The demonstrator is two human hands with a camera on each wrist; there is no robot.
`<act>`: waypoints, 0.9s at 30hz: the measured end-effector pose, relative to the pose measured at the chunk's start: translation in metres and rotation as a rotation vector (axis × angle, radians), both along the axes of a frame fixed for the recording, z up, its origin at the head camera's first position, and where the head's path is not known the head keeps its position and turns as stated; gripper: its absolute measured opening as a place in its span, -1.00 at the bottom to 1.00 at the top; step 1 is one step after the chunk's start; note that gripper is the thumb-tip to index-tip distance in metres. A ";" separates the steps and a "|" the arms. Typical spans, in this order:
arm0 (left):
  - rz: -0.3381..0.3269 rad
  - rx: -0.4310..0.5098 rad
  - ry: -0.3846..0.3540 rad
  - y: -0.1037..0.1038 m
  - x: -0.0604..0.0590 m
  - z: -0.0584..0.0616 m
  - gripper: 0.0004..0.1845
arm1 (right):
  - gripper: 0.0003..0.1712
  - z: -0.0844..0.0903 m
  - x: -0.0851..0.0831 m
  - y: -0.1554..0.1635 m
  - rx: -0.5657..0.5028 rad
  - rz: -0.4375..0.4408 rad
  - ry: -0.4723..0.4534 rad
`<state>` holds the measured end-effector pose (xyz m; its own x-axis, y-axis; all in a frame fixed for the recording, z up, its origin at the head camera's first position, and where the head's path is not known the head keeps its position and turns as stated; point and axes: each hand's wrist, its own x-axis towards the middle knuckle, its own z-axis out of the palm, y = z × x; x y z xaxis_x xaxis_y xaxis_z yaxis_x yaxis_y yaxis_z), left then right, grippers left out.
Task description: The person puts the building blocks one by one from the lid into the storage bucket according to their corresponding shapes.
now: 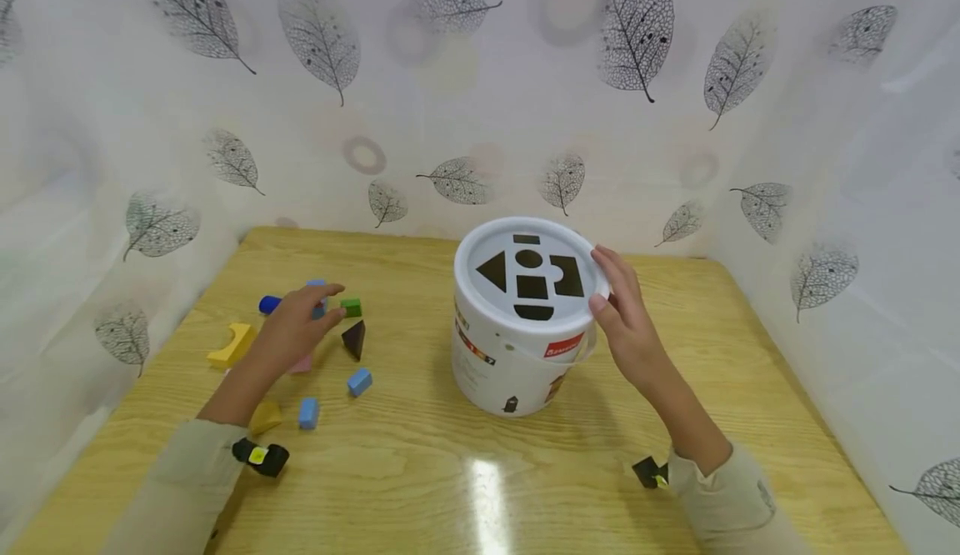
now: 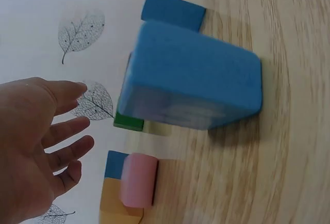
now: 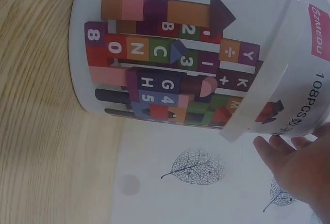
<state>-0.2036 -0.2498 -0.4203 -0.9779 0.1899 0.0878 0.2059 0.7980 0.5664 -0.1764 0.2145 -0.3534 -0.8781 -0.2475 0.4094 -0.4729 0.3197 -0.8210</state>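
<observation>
A white lidded bucket stands upright on the table, its lid pierced with dark shaped holes. My right hand touches the lid's right rim with its fingertips and thumb, fingers fairly straight. On the left, my left hand reaches over loose blocks with fingers loosely extended and nothing held. Nearest its fingertips is a green block. Beside it lie a dark triangular block and a blue block. Seen from the left wrist, a large blue block stands in front, with a pink block below.
More blocks lie around the left arm: a yellow arch, a dark blue cylinder, a light blue block and a yellow block. A leaf-patterned curtain encloses the wooden table at the back and sides.
</observation>
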 end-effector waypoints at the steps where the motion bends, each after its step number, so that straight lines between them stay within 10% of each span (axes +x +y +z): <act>1: -0.002 -0.010 0.002 0.000 -0.002 -0.001 -0.47 | -0.36 0.000 0.000 0.000 0.001 -0.002 0.002; 27: 0.067 -0.187 0.009 -0.004 -0.031 -0.018 -0.64 | -0.39 -0.003 0.002 -0.001 0.009 -0.039 0.016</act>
